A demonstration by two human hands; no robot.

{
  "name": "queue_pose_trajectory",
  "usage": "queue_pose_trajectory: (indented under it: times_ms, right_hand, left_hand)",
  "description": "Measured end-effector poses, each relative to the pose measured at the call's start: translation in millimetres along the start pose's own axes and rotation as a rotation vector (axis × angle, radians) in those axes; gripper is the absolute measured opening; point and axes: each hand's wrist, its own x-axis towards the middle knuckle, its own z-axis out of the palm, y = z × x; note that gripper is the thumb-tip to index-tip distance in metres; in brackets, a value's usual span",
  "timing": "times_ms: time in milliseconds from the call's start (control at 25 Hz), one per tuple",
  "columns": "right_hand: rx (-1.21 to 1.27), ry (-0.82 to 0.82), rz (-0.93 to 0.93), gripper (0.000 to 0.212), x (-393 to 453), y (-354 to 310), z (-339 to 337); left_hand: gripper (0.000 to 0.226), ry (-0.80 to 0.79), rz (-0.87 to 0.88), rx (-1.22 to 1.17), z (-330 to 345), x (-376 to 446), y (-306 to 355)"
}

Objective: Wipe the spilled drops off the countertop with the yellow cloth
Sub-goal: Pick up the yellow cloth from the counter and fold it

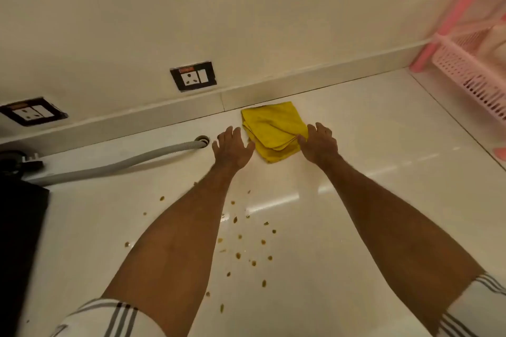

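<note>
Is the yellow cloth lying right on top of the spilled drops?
No. The yellow cloth lies folded near the wall, while the brown drops are scattered nearer the person, between the forearms.

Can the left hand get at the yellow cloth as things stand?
Probably yes: the left hand is open right beside the yellow cloth, nothing between them; the right hand already touches its other edge.
</note>
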Motion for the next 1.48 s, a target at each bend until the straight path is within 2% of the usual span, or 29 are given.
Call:
queue_pose_trajectory:
  times_ms: [80, 240, 320, 440, 520, 600, 720, 840, 960, 1040, 1080, 1200, 1280, 1360, 1480]
  right_hand:
    - [0.067, -0.046, 0.063, 0.061, 22.1, 2.9, -4.0]
    - [0.092, -0.039, 0.047, 0.059, 61.2, 0.7, 4.9]
    - [0.105, -0.017, 0.079, 0.054, 70.7, -2.2, 14.5]
    - [0.22, 0.011, 0.182, 0.048, 79.5, -5.7, 27.8]
    - [0.299, -0.006, 0.232, 0.038, 89.7, -8.8, 29.8]
    - [0.418, -0.028, 0.259, 0.017, 95.2, -13.3, 23.6]
    - [0.596, 0.004, 0.162, 0.013, 91.0, -23.6, 5.2]
    - [0.834, 0.025, 0.06, 0.015, 75.3, -40.5, -23.0]
    - [0.973, 0.048, -0.02, 0.013, 50.8, -59.8, -61.9]
    - [1.064, 0.041, -0.068, 0.016, 27.6, -71.4, -89.1]
    - [1.105, 0.023, -0.096, 0.018, 12.5, -77.1, -102.0]
    - [1.164, -0.032, -0.185, 0.022, -33.2, -86.8, -134.6]
    - [1.17, -0.054, -0.225, 0.019, -62.6, -83.5, -150.6]
    - [1.159, -0.08, -0.235, 0.02, -83.6, -72.2, -158.7]
    - [1.153, -0.099, -0.156, 0.029, -105.3, -47.8, -155.2]
  left_hand:
    - [0.067, -0.046, -0.028, -0.005, 2.9, 20.1, 8.5]
    - [0.057, -0.086, -0.079, 0.021, 21.4, 56.2, 18.9]
    - [0.054, -0.043, -0.072, 0.062, 35.4, 63.4, 20.2]
    - [0.048, 0.05, -0.064, 0.001, 48.9, 67.4, 20.8]
    - [0.038, 0.073, -0.1, -0.096, 53.1, 71.1, 23.7]
    - [0.026, 0.076, -0.139, -0.151, 53.4, 72.4, 28.0]
    - [0.027, 0.073, -0.192, -0.234, 48.3, 69.2, 29.9]
    - [0.024, 0.055, -0.279, -0.461, 40.5, 57.2, 26.1]
    - [0.03, 0.064, -0.409, -1.033, 21.2, 26.2, 28.6]
    - [0.038, -0.062, -0.515, -1.362, 3.8, 0.4, 31.8]
    - [0.04, -0.148, -0.541, -1.454, -4.4, -13.6, 31.5]
    - [0.057, -0.379, -0.514, -1.503, -22.6, -48.4, 29.4]
    - [0.068, -0.436, -0.457, -1.514, -30.3, -66.0, 27.3]
    - [0.061, -0.41, -0.392, -1.531, -42.2, -79.9, 29.7]
    - [0.033, -0.216, -0.312, -1.494, -56.8, -95.0, 31.8]
